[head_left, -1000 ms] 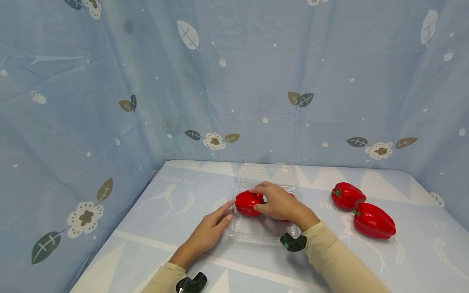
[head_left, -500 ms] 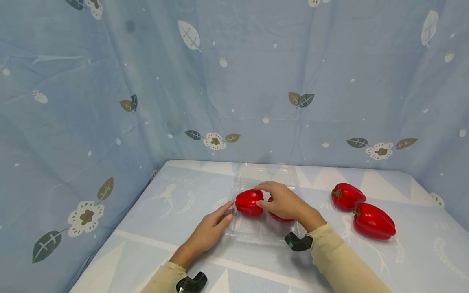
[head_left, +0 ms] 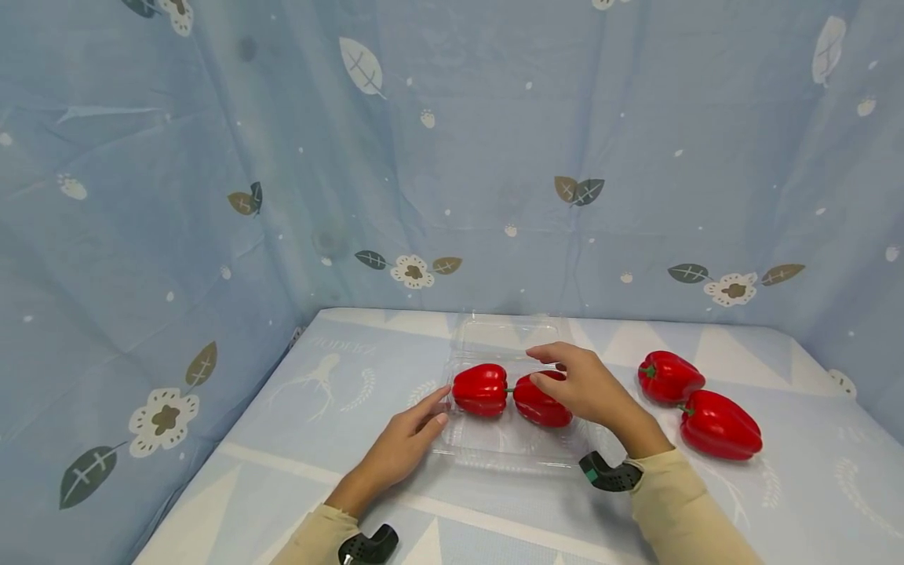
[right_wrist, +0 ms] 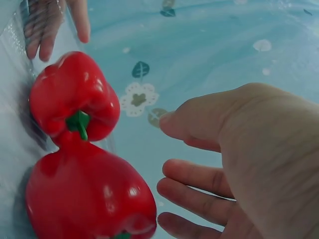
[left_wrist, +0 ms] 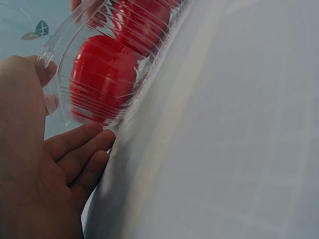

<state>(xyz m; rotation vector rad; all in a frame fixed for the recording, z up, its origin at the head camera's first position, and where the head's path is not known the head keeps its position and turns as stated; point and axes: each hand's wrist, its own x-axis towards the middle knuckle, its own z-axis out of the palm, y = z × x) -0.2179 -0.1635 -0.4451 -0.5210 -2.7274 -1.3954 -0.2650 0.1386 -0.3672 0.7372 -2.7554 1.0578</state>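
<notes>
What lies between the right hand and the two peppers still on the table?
Nothing visible. Bare tablecloth separates the right hand, open beside the tray's right pepper, from the loose peppers.

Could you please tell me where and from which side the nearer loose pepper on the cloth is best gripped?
Probably from above, across the wide middle of the nearer loose pepper: it lies on its side, stem towards the other loose pepper, its top and near flank free.

Table (head_left: 297,408) is being covered by a pale blue patterned cloth; clear plastic clamshell tray (head_left: 494,459) is being carried at centre; two loose red peppers (head_left: 668,377) (head_left: 719,425) are lying right of it, touching each other.
</notes>
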